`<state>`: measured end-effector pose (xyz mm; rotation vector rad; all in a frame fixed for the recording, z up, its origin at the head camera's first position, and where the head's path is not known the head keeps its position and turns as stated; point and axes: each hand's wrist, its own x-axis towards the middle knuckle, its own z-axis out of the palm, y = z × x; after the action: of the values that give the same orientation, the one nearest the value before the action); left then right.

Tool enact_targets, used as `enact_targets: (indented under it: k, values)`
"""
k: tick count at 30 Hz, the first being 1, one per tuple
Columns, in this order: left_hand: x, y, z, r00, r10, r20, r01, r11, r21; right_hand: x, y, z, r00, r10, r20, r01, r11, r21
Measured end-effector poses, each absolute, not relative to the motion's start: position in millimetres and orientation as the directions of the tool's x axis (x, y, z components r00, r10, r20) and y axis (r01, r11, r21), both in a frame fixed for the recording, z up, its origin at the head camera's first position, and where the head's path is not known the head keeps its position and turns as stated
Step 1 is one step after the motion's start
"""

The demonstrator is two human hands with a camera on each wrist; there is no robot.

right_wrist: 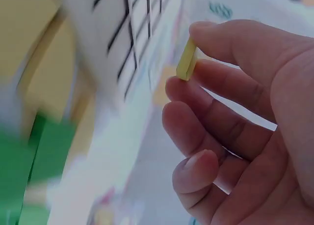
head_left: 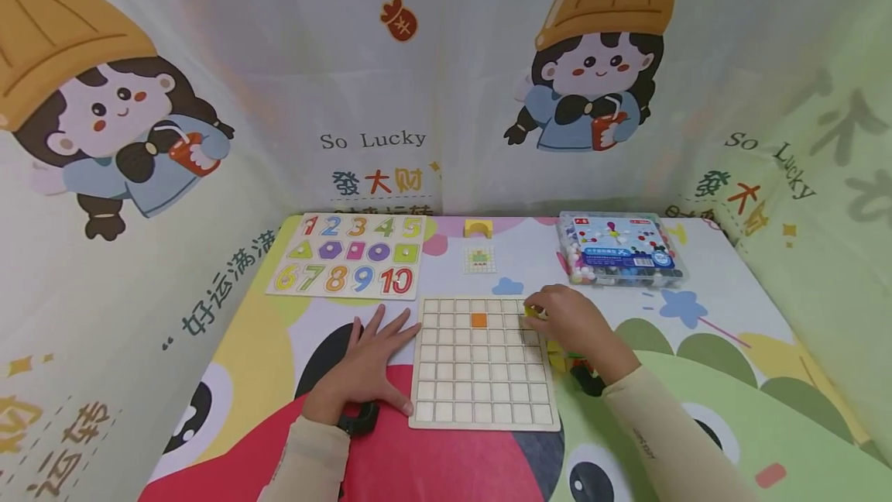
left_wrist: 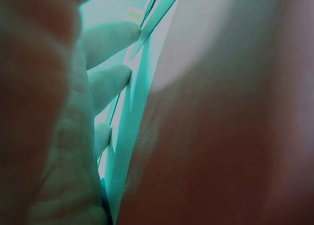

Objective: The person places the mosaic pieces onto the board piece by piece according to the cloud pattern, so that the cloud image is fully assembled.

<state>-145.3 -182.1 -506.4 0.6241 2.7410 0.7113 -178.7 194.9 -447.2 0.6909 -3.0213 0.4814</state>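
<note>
A wooden grid board (head_left: pixel 463 391) lies flat on the table, with one orange square tile (head_left: pixel 478 321) in its upper part. My left hand (head_left: pixel 368 369) rests at the board's left side, fingers spread, with fingertips by its edge. In the left wrist view, the fingers (left_wrist: pixel 110 43) are straight. Above the board's upper right corner, my right hand (head_left: pixel 574 324) pinches a small yellow tile (right_wrist: pixel 186 60) between thumb and fingertips. The other fingers curl loosely below it in the right wrist view.
Colourful blocks (head_left: pixel 557 358) lie partly hidden under the right forearm. Behind the board are a small pattern card (head_left: pixel 480 259) and a yellow arch block (head_left: pixel 478 228). A number puzzle (head_left: pixel 346 255) lies back left; a clear plastic box of beads (head_left: pixel 622 249) sits back right.
</note>
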Motion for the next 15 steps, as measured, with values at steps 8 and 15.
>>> enact_targets:
  k: [8, 15]
  values:
    - [-145.4, -181.1, -506.8, -0.881, 0.458, -0.118, 0.338, 0.785, 0.519, -197.9, 152.6, -458.4, -0.855, -0.517, -0.048, -0.494, 0.839, -0.228]
    - [-144.3, -180.3, -505.6, -0.88, 0.46, -0.117, 0.343, 0.786, 0.515, -199.8, 139.6, -463.7, -0.86, -0.508, -0.055, -0.485, 0.846, -0.224]
